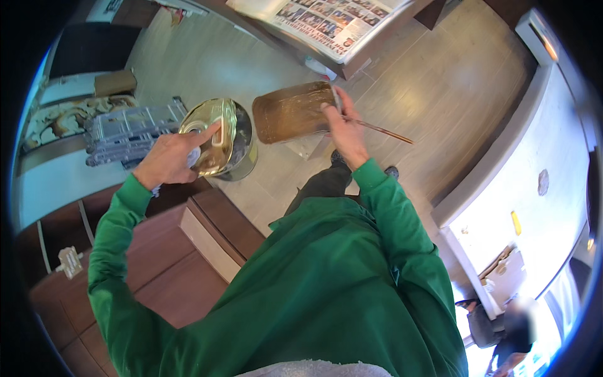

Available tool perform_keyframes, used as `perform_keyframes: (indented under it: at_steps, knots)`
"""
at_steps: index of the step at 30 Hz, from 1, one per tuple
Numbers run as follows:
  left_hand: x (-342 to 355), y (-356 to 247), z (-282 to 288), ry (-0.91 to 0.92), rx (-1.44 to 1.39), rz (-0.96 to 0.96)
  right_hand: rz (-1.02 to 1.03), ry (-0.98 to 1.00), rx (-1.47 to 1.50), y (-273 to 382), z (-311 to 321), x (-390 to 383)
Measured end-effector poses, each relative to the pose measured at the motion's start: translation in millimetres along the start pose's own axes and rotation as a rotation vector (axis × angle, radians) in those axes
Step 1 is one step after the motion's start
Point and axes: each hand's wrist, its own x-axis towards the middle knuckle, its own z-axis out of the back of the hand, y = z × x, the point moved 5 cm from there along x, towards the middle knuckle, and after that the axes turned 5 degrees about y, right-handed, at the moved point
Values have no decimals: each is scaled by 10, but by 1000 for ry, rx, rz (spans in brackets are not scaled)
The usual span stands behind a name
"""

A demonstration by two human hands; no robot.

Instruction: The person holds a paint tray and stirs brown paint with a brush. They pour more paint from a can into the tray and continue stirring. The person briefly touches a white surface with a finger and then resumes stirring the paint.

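My left hand (168,158) is at a shiny gold-coloured metal can (242,147), its index finger lying over the handle on the lid and the other fingers curled at the near side. A bit of whitish material shows by those fingers; what it is, I cannot tell. Just right of the can, a shallow rectangular tray (286,114), brown inside, is gripped at its right edge by my right hand (345,129). A thin brown stick or brush handle (391,133) juts rightward from under that same hand; its other end is hidden.
Grey plastic racks (129,129) sit left of the can. Ahead is a table with a printed newspaper sheet (333,28). A curved white counter (502,188) runs along the right, with a yellow object (516,222) on it. Brown furniture (163,251) stands lower left. Another person (512,333) is at lower right.
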Motion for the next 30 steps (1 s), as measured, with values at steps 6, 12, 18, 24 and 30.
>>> perform_keyframes:
  at_steps: [6, 12, 18, 24, 30]
  knots:
    - [564, 700, -1534, -133, -533, 370, -59, 31, -7, 100, 294, -93]
    - [1895, 1184, -2846, -298, -849, 531, -111, -81, -232, 37, 666, -244]
    - [3010, 1680, -3677, -357, -1012, 650, -247, -243, -81, -295, 834, -530]
    - [3631, 1875, -4151, -427, -1168, 661, -251, -198, 22, -281, 569, -451]
    - [3730, 1555, -4518, -352, -1189, 625, -184, -229, 53, -117, 397, -144]
